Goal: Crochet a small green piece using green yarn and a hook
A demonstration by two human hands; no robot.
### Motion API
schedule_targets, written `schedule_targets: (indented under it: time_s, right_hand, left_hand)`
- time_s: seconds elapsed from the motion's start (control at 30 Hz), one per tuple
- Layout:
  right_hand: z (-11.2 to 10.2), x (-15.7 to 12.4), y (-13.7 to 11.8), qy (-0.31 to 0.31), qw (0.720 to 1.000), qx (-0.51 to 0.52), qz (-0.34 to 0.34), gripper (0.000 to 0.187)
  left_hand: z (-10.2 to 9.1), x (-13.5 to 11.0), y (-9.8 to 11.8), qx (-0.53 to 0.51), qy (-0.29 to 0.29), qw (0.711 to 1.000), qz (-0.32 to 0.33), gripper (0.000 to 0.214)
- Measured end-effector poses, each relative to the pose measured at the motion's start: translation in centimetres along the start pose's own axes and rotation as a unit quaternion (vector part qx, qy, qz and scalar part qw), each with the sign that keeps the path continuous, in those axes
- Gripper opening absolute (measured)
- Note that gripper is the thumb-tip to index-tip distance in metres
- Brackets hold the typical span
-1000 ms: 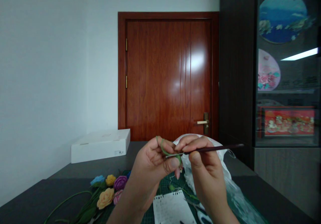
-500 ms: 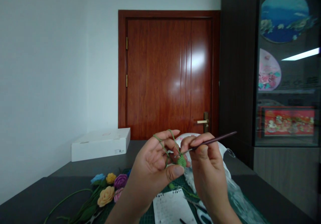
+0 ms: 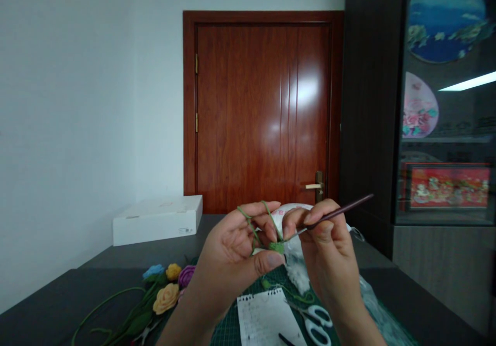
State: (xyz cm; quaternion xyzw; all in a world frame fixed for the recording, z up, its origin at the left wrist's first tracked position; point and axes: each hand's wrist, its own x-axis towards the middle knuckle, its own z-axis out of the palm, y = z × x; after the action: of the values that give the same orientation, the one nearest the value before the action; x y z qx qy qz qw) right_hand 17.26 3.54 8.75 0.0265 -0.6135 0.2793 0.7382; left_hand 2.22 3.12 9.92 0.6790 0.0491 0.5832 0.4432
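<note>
My left hand [image 3: 228, 263] pinches a small green crocheted piece [image 3: 276, 247] between thumb and fingers, with green yarn [image 3: 251, 225] looped over its raised fingers. My right hand [image 3: 325, 248] grips a crochet hook [image 3: 333, 218] with a slim dark handle. The hook's thin metal tip reaches the crocheted piece, and the handle slants up to the right. The tip's exact entry point is hidden by the small size and blur.
Below my hands lie a green cutting mat [image 3: 228, 330], a spiral notepad [image 3: 263, 319], scissors [image 3: 316, 325] and a white plastic bag [image 3: 298, 271]. Crocheted flowers [image 3: 166, 298] lie left on the dark table [image 3: 39, 307]; a white box [image 3: 157, 221] stands behind.
Compared with one second ago, the hook's tip has shifted right to the crocheted piece and its handle tilts more steeply. The left fingers are raised higher, holding the yarn more spread.
</note>
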Motion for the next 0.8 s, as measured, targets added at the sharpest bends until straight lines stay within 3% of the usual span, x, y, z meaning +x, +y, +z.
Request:
schedule_targets:
  time_s: [0.13,0.27,0.43,0.57,0.8]
  right_hand:
    - [-0.6,0.0,-0.2,-0.007,0.999,-0.032,-0.022,0.016]
    - [-1.0,-0.1,-0.9,-0.022,0.983,-0.142,-0.111,0.012]
    - [-1.3,0.0,-2.3,-0.101,0.92,-0.309,-0.218,0.011]
    - [-1.0,0.1,-2.8,-0.102,0.876,-0.418,-0.217,0.017]
    - [-0.9,-1.2,-1.6,-0.031,0.897,-0.354,-0.262,0.013]
  left_hand:
    - [-0.1,0.1,-0.3,-0.009,0.004,1.0,0.001,0.052]
    - [-0.1,0.1,-0.3,0.006,0.021,1.0,0.009,0.051]
    - [0.6,-0.1,0.3,0.03,0.049,0.998,0.008,0.048]
    - [1.0,-0.3,0.5,0.037,0.058,0.997,0.018,0.045]
    - [1.8,-0.1,0.3,0.024,0.088,0.995,0.031,0.046]
